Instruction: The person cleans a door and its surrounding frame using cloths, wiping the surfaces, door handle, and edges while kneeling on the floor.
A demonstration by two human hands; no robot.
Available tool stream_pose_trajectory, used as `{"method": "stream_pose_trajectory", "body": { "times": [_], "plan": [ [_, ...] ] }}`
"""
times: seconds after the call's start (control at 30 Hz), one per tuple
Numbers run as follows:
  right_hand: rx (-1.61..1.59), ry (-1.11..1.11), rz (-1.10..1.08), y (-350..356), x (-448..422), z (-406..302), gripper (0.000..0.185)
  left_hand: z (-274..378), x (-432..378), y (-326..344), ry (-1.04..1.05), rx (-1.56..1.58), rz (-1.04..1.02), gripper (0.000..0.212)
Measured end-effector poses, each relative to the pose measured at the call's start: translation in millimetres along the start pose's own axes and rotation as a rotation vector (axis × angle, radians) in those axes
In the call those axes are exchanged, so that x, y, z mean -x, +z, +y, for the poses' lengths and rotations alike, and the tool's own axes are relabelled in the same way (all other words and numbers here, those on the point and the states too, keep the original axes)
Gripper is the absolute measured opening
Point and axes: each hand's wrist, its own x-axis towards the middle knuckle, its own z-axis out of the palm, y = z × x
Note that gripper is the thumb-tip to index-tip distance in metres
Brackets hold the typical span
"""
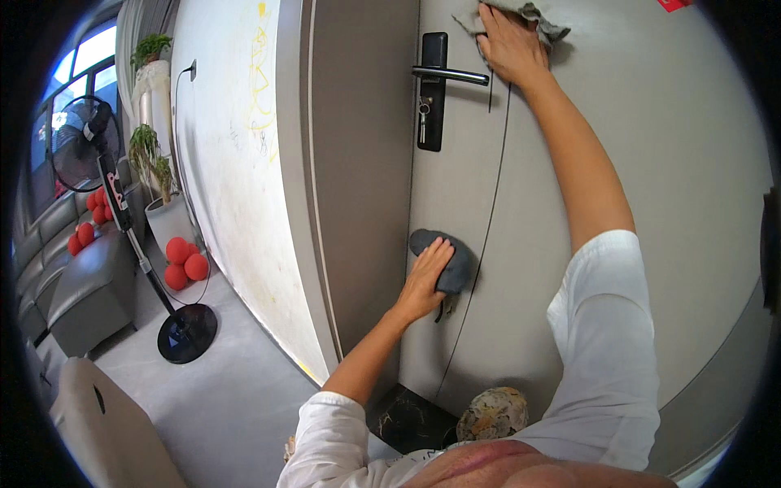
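Observation:
A light grey panelled door (610, 152) stands before me, crossed by thin dark lines. My right hand (512, 46) reaches high and presses a crumpled grey cloth (537, 15) to its surface, partly cut off by the top edge. Lower down, my left hand (427, 274) holds a dark grey cloth (454, 271) against the door near the frame. Between the two hands is a black lock plate (434, 131) with a metal lever handle (457, 75). A key on a ring (423, 119) hangs from its lock. Something small and dark dangles below my left hand; I cannot tell what.
The brown-grey door frame (360, 152) borders a white wall (238, 152) with yellow scribbles. Farther left stand a pedestal fan (186, 334), a planter (168, 222), red balls (183, 262) and a grey leather sofa (91, 293). A beige chair back (104, 427) rises at lower left.

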Motion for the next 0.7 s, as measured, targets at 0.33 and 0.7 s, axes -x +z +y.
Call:
{"method": "stream_pose_trajectory", "body": {
  "times": [0.33, 0.7],
  "plan": [
    [0.049, -0.238, -0.601, 6, 4, -17, 0.031, -25, 6, -20, 0.153, 0.188, 0.333, 0.061],
    [-0.056, -0.231, -0.462, -18, 106, -106, 0.052, -20, 7, -58, -0.058, 0.370, 0.500, 0.060]
  ]
}}
